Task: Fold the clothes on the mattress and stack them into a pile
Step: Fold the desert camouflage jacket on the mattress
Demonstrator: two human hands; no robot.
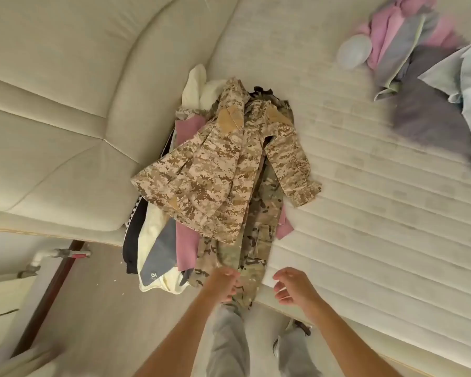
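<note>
- Looking from the head: left hand (223, 282) pinches the green camo pants (252, 240) at the mattress (378, 213) edge; right hand (291, 285) is open, empty, just beside.
- Grab with both hands, I think, and pull slowly so the tan camo jacket (212, 170) on top slides off.

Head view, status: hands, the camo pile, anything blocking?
Left hand pinching the green camo garment at its near end; right hand open, empty. Tan camo jacket on top, unfolded. Nothing blocking.

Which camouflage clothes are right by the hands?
The greenish camouflage garment hanging over the mattress edge; the left hand touches it. The tan camouflage jacket lies on top, farther away.
</note>
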